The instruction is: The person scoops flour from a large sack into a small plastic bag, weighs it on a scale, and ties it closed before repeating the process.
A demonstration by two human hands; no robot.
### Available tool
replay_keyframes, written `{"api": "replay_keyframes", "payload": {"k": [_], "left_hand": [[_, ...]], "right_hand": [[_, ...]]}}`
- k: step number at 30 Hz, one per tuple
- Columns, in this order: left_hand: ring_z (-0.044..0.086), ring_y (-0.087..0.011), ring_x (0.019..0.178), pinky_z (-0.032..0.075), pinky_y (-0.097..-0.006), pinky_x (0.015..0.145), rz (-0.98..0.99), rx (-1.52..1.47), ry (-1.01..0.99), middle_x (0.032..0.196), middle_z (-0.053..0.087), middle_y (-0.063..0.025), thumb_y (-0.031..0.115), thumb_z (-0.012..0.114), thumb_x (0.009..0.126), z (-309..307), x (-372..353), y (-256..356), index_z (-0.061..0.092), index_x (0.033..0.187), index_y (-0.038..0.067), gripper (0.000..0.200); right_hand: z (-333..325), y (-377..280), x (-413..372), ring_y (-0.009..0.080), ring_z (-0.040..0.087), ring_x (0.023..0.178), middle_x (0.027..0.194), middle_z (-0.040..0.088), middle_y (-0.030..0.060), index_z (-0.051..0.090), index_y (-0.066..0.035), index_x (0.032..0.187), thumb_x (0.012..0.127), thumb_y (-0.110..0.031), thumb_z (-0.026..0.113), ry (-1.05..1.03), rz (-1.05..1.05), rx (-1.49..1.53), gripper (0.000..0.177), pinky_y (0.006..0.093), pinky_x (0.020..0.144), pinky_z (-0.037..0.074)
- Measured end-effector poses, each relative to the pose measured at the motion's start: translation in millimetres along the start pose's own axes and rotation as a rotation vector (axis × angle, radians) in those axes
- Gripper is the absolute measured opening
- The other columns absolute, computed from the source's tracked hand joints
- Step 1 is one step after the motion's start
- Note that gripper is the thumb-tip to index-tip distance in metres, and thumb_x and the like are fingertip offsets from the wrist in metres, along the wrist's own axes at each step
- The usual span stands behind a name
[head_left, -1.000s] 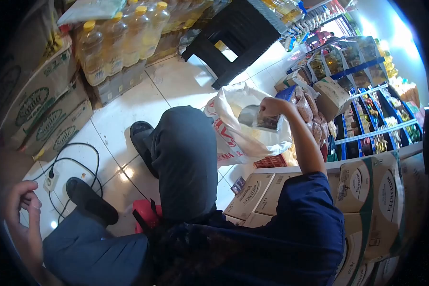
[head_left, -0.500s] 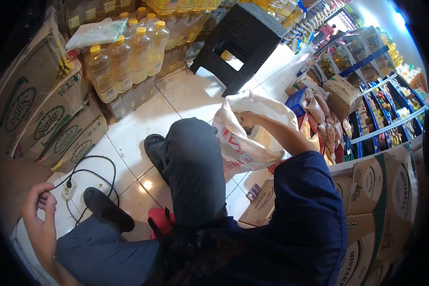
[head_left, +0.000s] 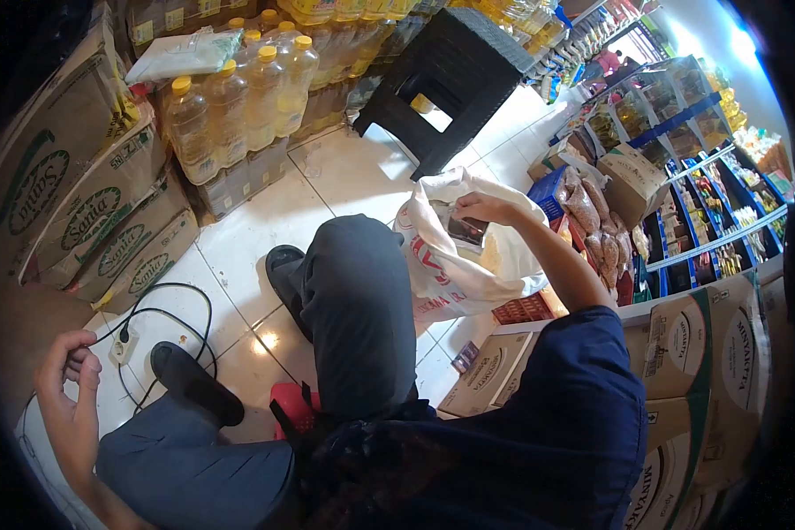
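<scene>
A white sack (head_left: 433, 265) with red print stands open on the tiled floor, right of my knee. At its mouth is my right hand (head_left: 486, 209), fingers closed on a dark packet (head_left: 468, 231) that hangs just inside the opening. Pale contents (head_left: 502, 252) show deeper in the sack. My left hand (head_left: 72, 364) is raised at the far left, above my thigh, with its fingers curled. Whether it holds anything cannot be made out. Behind it, a black cable (head_left: 163, 314) and a white socket block (head_left: 122, 347) lie on the floor.
A black stool (head_left: 455, 66) stands beyond the sack. Oil bottles (head_left: 247, 106) and cartons (head_left: 97, 212) line the left. More cartons (head_left: 680, 344) are stacked at the right, near a shelf of goods (head_left: 715, 212). A red object (head_left: 293, 408) sits by my legs.
My right hand has risen from inside the sack to its mouth, and the dark packet in it now shows. My left hand has barely moved.
</scene>
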State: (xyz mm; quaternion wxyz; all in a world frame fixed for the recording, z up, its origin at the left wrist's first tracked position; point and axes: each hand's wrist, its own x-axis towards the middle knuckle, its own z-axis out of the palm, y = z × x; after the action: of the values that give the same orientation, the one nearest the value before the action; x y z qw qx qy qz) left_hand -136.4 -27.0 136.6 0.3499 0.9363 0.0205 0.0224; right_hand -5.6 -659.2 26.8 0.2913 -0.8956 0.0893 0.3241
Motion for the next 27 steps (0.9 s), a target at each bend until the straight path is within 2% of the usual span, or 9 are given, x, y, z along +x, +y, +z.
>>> {"api": "replay_keyframes", "payload": {"k": [7, 10, 13, 14, 21, 27], "left_hand": [[0.044, -0.013, 0.073, 0.037, -0.0251, 0.072, -0.006, -0.008, -0.014, 0.079, 0.05, -0.0037, 0.009, 0.055, 0.084, -0.4, -2.1, -0.8, 0.059, 0.098, 0.002, 0.017], [0.043, -0.0129, 0.073, 0.037, -0.0252, 0.072, -0.003, -0.033, -0.009, 0.08, 0.05, -0.0036, 0.009, 0.055, 0.084, -1.0, -4.3, -1.0, 0.059, 0.099, 0.002, 0.016], [0.043, -0.0126, 0.073, 0.037, -0.0253, 0.073, 0.005, -0.05, 0.001, 0.08, 0.051, -0.0034, 0.01, 0.056, 0.085, -0.9, -5.6, 3.5, 0.059, 0.099, 0.002, 0.016], [0.043, -0.0125, 0.073, 0.037, -0.0254, 0.073, 0.005, -0.043, 0.008, 0.08, 0.051, -0.0033, 0.01, 0.056, 0.085, -0.8, -6.2, 4.2, 0.059, 0.099, 0.003, 0.016], [0.044, -0.0129, 0.073, 0.037, -0.0255, 0.074, 0.01, -0.03, -0.003, 0.08, 0.051, -0.0031, 0.009, 0.057, 0.085, -2.9, -7.8, 3.0, 0.06, 0.1, 0.004, 0.016], [0.047, -0.0138, 0.075, 0.038, -0.0264, 0.073, 0.019, -0.023, 0.007, 0.08, 0.054, -0.0049, 0.008, 0.059, 0.083, -5.8, -8.5, 4.3, 0.061, 0.096, 0.004, 0.014]], "right_hand": [[-28.2, 6.2, -50.8, 0.0063, 0.049, 0.05, 0.058, 0.052, -0.0024, 0.056, -0.007, 0.075, 0.088, -0.025, 0.058, 0.045, -0.032, -0.033, 0.022, 0.0211, 0.046, 0.036], [-24.0, 31.7, -53.4, 0.0058, 0.048, 0.049, 0.058, 0.052, -0.0018, 0.055, -0.007, 0.074, 0.089, -0.023, 0.059, 0.199, -0.14, -0.083, 0.022, 0.0216, 0.045, 0.036], [-19.5, 34.5, -63.7, 0.0056, 0.047, 0.049, 0.058, 0.051, -0.0016, 0.053, -0.007, 0.074, 0.089, -0.022, 0.059, 0.18, -0.065, -0.093, 0.022, 0.022, 0.044, 0.036], [-19.6, 39.3, -64.0, 0.0061, 0.048, 0.049, 0.058, 0.051, -0.0015, 0.053, -0.007, 0.075, 0.089, -0.021, 0.059, 0.132, -0.048, -0.004, 0.022, 0.0216, 0.045, 0.036], [-20.3, 37.7, -75.5, 0.0071, 0.05, 0.05, 0.058, 0.053, -0.0004, 0.052, -0.006, 0.073, 0.088, -0.02, 0.06, 0.089, -0.087, 0.1, 0.021, 0.0216, 0.047, 0.038], [-24.0, 27.2, -90.7, 0.0094, 0.051, 0.051, 0.06, 0.055, 0.0008, 0.053, -0.006, 0.068, 0.082, -0.017, 0.06, 0.166, -0.118, 0.159, 0.019, 0.0228, 0.05, 0.039]]}}
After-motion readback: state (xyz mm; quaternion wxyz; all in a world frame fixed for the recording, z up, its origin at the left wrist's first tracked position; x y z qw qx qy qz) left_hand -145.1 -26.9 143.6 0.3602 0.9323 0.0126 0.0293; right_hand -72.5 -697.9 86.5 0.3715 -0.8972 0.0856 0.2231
